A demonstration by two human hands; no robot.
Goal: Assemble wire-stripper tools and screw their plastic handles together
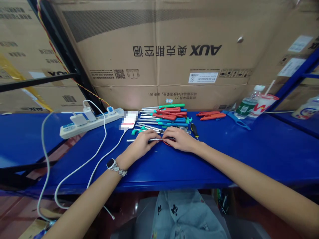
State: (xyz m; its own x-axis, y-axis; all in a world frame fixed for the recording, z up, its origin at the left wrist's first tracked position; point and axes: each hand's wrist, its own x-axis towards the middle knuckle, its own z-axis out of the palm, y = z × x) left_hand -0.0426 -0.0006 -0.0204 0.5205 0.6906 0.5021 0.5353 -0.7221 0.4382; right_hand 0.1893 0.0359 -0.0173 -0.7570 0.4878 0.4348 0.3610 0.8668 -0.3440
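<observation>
My left hand (146, 143), with a watch on the wrist, pinches a thin silver metal rod (131, 140) near the front of the blue table. Close beside it, my right hand (179, 138) is closed around a slim red and dark piece (169, 142) in line with the rod. My fingers hide where the two meet, so I cannot tell whether they are joined. Just behind both hands lies a pile of long tools with metal shafts and red handles (166, 115), blue handles (178, 124) and a green handle (175, 106). Small green plastic pieces (134, 131) lie at the pile's left.
A yellow-black screwdriver (194, 130) lies right of the pile. Orange-red handle parts (211, 116), a blue clip-like part (238, 120), a water bottle (248, 103) and a cup (264, 104) are farther right. Leftward are a power strip (92, 122), white cables (104, 154) and a phone (129, 119). Cardboard boxes (169, 26) stand behind.
</observation>
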